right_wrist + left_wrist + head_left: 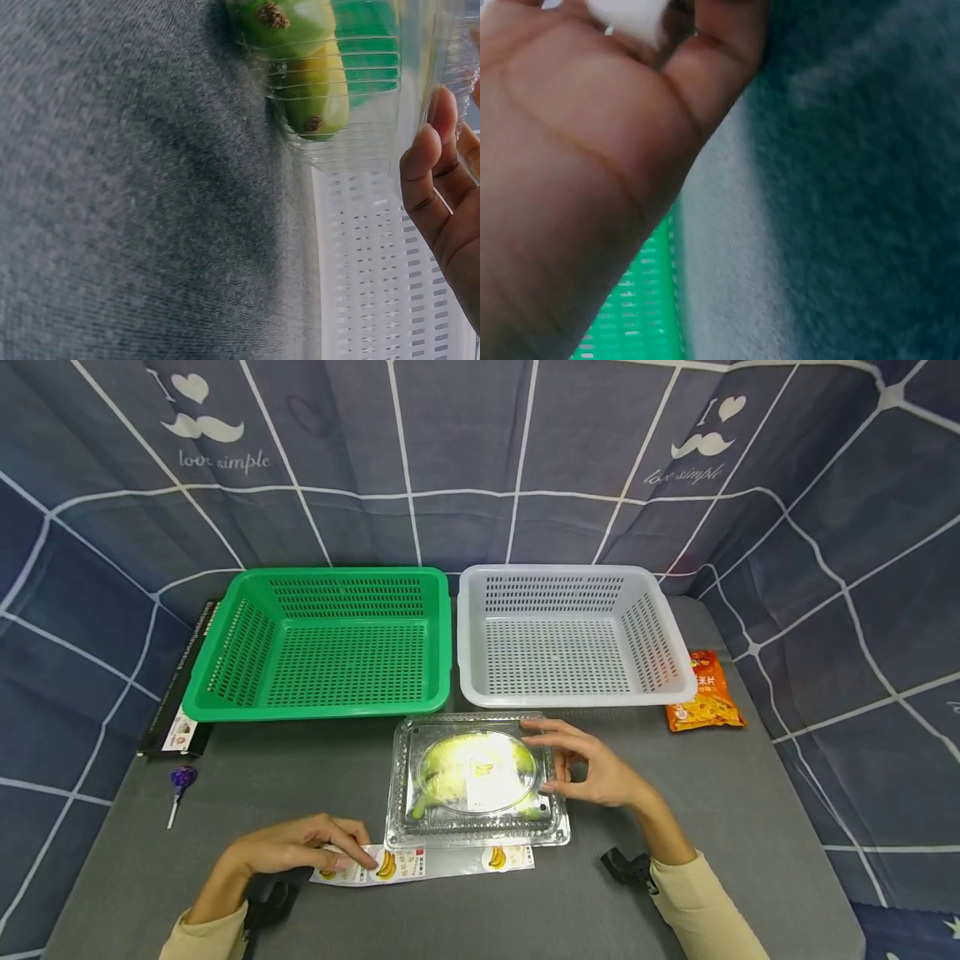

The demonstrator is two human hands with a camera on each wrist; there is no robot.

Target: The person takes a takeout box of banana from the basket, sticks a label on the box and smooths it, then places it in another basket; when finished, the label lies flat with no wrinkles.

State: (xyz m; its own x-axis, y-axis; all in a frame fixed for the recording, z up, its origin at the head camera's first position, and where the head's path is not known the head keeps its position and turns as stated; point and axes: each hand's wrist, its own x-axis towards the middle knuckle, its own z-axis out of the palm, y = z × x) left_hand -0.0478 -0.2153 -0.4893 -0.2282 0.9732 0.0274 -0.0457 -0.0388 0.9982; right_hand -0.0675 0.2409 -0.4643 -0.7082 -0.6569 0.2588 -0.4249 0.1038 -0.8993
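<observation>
Near the middle of the table lies a clear plastic clamshell box (477, 836) with greenish-yellow bananas (319, 97) inside. A white label with a banana picture (487, 785) is on its lid. My right hand (592, 768) touches the box's right side with fingertips and thumb spread apart. In front of the box lies a strip of banana stickers (450, 864). Bent over the strip's left end, my left hand (300, 845) rests thumb and index fingertips on it. In the left wrist view, the left hand (577, 142) hides most of its fingertips and a blurred white patch shows beyond.
A green basket (318, 710) and a white basket (577, 700) stand side by side behind the box. An orange snack bag (705, 693) lies at the right. At the left are a purple lollipop (180, 779) and a long black box (168, 706).
</observation>
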